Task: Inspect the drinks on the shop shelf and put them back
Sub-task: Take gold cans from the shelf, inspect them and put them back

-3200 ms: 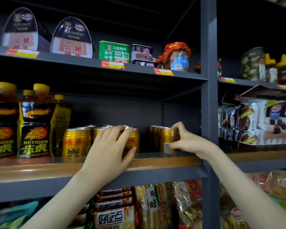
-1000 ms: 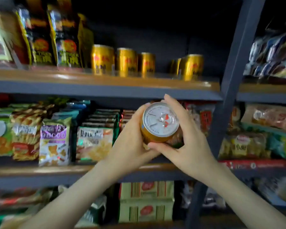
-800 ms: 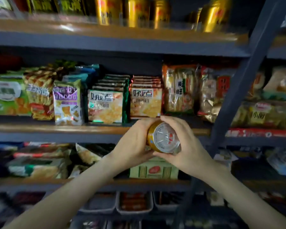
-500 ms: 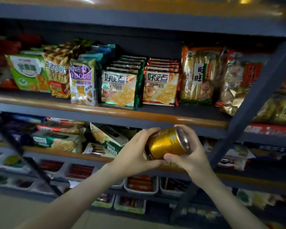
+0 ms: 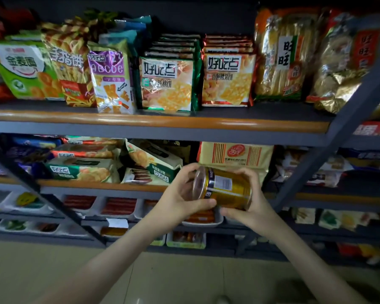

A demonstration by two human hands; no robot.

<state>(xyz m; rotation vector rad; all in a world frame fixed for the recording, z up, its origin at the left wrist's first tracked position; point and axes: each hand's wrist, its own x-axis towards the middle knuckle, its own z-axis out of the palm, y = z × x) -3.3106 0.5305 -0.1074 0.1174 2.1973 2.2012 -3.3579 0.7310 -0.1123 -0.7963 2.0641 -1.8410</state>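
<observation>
Setting: shop shelf (image 5: 154, 125) stocked with snack packets (image 5: 166, 84); the drinks row is out of frame.
Can: gold can (image 5: 227, 189) is held sideways before the lower shelves, printed panel up.
Left hand (image 5: 180, 199): curled round one end.
Right hand (image 5: 251, 208): wrapped round the other.
Change: lid was shown a second ago; label now.
Status: inspection judged ongoing; return pending.

Glossy gold metal can (image 5: 227, 189) — snack packets (image 5: 166, 84) shiny plastic film — shelf edge (image 5: 154, 122) smooth, wood-toned.

gold can (image 5: 233, 194), purple/wht snack bag (image 5: 110, 77), orange shelf edge (image 5: 140, 122), grey post (image 5: 349, 119)
</observation>
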